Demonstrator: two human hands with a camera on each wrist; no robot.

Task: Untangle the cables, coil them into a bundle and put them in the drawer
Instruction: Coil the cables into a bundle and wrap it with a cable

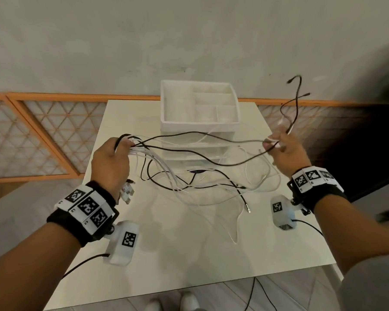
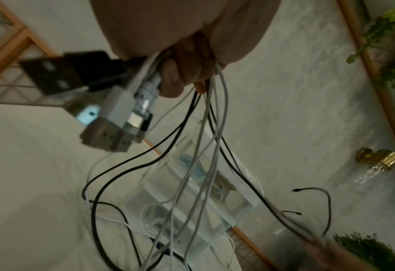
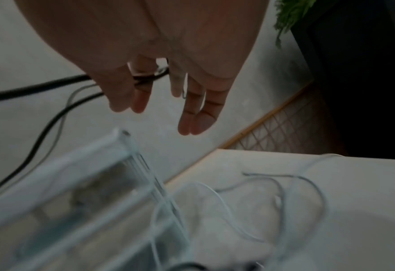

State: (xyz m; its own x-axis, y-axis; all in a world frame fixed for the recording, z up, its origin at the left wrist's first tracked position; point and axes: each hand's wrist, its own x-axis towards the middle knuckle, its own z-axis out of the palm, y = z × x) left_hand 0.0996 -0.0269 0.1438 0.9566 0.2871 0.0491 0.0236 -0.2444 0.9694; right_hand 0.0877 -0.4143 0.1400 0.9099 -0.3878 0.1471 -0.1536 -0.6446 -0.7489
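The cables (image 1: 195, 173), black and white, hang tangled above the white table (image 1: 166, 243), before the drawer organizer (image 1: 199, 122). The left hand (image 1: 110, 162) grips one bunch; the right hand (image 1: 285, 151) pinches some strands.

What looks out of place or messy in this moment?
The cables are a black and white tangle, stretched between the left hand and right hand, with loops sprawling over the table before the drawer organizer. Nothing looks damaged or spilled.
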